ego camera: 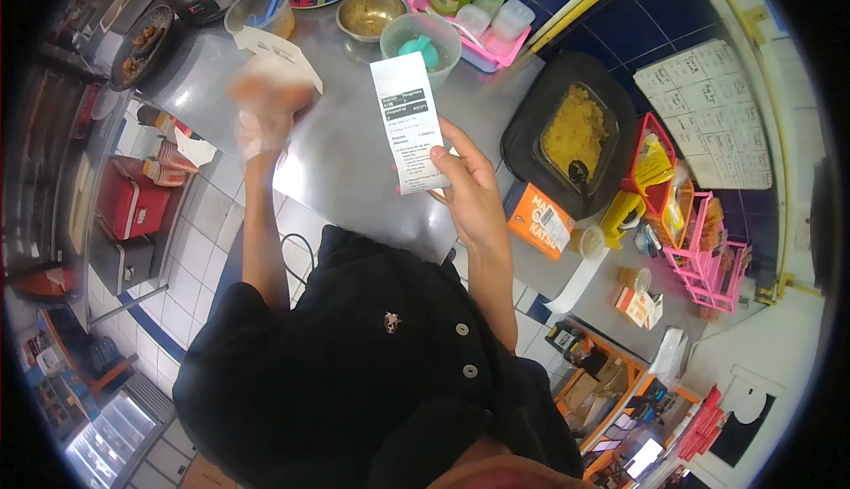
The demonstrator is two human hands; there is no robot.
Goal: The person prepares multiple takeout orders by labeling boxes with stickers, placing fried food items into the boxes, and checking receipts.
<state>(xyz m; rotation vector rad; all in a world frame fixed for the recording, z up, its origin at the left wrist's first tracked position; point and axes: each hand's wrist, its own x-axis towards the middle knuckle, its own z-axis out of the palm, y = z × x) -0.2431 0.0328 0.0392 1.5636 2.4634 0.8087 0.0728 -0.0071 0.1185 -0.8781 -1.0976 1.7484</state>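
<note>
My left hand (264, 132), in a clear plastic glove, grips an open paper food box (295, 64) over the steel worktop. The box's pale lid stands up at the back; its front is blurred orange, so I cannot tell the contents. Between the thumb and fingers of my right hand (475, 187) is a long printed paper receipt (406, 124), held up with its writing facing me. A clear plastic tub (392, 34) with a turquoise scoop (422, 49) stands just behind the receipt. Part of a pale item shows behind the slip's lower edge.
A steel bowl (372, 14) and a pink basket (488, 51) of containers line the back. To the right are a black pan of yellow rice (572, 127), an orange box (541, 220) and a pink rack (710, 263). A dark plate (141, 47) of food lies left.
</note>
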